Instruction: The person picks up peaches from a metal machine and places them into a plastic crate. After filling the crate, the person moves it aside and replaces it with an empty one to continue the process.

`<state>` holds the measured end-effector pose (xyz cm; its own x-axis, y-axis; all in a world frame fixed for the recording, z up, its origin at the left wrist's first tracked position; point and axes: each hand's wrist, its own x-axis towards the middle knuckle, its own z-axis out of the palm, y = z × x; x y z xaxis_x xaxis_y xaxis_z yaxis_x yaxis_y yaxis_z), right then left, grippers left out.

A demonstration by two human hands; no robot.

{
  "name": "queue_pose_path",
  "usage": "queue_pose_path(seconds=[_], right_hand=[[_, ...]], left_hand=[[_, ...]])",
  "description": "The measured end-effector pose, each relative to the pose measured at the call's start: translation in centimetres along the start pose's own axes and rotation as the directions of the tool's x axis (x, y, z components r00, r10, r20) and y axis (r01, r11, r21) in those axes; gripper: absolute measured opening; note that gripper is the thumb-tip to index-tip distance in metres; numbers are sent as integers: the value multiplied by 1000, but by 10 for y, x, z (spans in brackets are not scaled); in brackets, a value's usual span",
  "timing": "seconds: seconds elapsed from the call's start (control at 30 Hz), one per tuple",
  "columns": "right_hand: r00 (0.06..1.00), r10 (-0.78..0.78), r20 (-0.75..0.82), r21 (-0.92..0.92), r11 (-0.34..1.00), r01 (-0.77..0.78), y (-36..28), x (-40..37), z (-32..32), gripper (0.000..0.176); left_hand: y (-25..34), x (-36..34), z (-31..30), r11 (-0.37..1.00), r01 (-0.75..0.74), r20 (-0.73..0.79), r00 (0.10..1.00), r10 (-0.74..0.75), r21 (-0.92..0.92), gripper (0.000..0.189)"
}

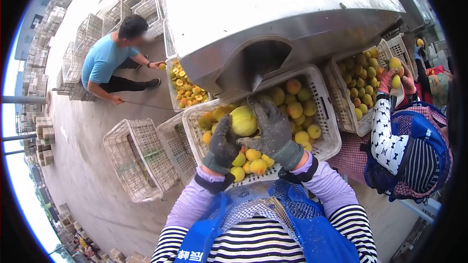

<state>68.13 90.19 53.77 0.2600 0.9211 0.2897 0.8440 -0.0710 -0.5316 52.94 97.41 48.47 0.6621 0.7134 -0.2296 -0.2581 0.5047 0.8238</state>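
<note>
Both my hands wear dark grey gloves and are over a white plastic crate (333,139) full of yellow-green and orange fruit. Between them is a large yellow-green fruit (243,121). My left hand (223,143) has its fingers against the fruit's left side. On the other side, my right hand (271,129) touches it, with fingers pointing up and the thumb stretched toward my left hand. More loose fruit (258,166) lies in the crate just below my hands.
A metal machine (302,29) with a dark opening stands just beyond the crate. At the left a person (105,63) sits by a crate of cut fruit (181,84). Another person (414,151) handles fruit at a right-hand crate (363,125). Tilted crates (141,158) stand lower left.
</note>
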Motion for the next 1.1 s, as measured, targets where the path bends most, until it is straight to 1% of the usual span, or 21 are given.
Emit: queue_pose_path(seconds=[0.03, 0.1, 0.17, 0.2, 0.3, 0.33, 0.43, 0.47, 0.57, 0.6, 0.63, 0.67, 0.7, 0.73, 0.77, 0.87, 0.93, 0.97, 1.0, 1.03, 1.1], right_hand=[[999, 43, 22, 67, 997, -45, 0, 0, -2, 101], [989, 124, 79, 202, 970, -137, 0, 3, -7, 99], [999, 25, 27, 222, 975, -30, 0, 2, -12, 96], [1000, -25, 2, 228, 973, 24, 2, 4, -14, 95], [988, 125, -93, 234, 967, -100, -2, 5, -7, 92], [986, 116, -119, 124, 987, -101, -2, 9, -8, 90], [979, 109, -172, -138, 981, -134, 6, 33, -6, 86], [976, 129, -175, -176, 971, -160, 18, 46, 3, 85], [977, 110, -182, -157, 978, -139, 62, 87, 35, 78], [973, 34, -230, -194, 978, -80, 65, 99, 37, 73], [960, -45, -278, -234, 972, -22, 65, 112, 34, 69], [940, -122, -319, -282, 959, 29, 62, 113, 28, 64], [968, 7, -252, -125, 991, -40, 59, 105, 17, 63], [977, 119, -174, 22, 993, -117, 58, 96, 1, 62], [972, 221, -81, 159, 966, -206, 59, 84, -12, 61], [990, 112, -83, -318, 939, -133, 131, 12, 6, 56], [843, 504, 186, -347, 837, -424, 141, -10, 16, 38], [877, 455, 156, -433, 829, -353, 151, -23, 31, 33], [906, 401, 137, -515, 810, -281, 163, -39, 50, 28], [933, 340, 116, -597, 775, -208, 165, -54, 64, 23], [877, 431, 213, -493, 822, -285, 162, -69, 87, 26]], left_hand=[[-1, 0, 3, 966, -120, 40, 993, 114, 230, 51], [3, 1, 11, 929, -260, 128, 964, 233, 264, 54], [5, 6, 10, 971, -172, 149, 978, 147, 167, 59], [3, 14, 4, 999, -8, 142, 990, 0, 52, 63], [21, 35, 19, 966, 226, 98, 972, -214, -126, 70], [28, 38, 25, 953, 258, 72, 966, -249, -158, 72], [20, 45, 19, 998, 21, 8, 1000, -20, -63, 72], [30, 39, 19, 982, 128, -63, 988, -138, -140, 71], [2, 30, -15, 966, 242, -99, 963, -250, -87, 72], [-7, 27, -20, 965, 254, -131, 957, -260, -65, 64], [-22, 25, -30, 975, 151, -141, 982, -128, 165, 61], [-40, 23, -41, 923, 45, -115, 993, -1, 383, 59], [-59, 22, -49, 817, -64, -55, 992, 116, 573, 56], [-66, 25, -50, 763, 62, -126, 992, 25, 643, 59], [-72, 22, -51, 621, 33, -51, 999, 11, 783, 62], [-102, 15, -49, 159, -97, 95, 995, 22, 982, 72], [-126, 35, -49, -76, -223, 221, 975, -25, 972, 69], [-133, 47, -44, -190, -284, 277, 959, -60, 940, 67], [-115, 53, -19, -241, -128, 116, 991, -66, 962, 65], [-137, 61, -32, -241, -156, 162, 987, 5, 958, 65], [-201, 96, -71, -251, -208, 247, 959, 136, 945, 65]])
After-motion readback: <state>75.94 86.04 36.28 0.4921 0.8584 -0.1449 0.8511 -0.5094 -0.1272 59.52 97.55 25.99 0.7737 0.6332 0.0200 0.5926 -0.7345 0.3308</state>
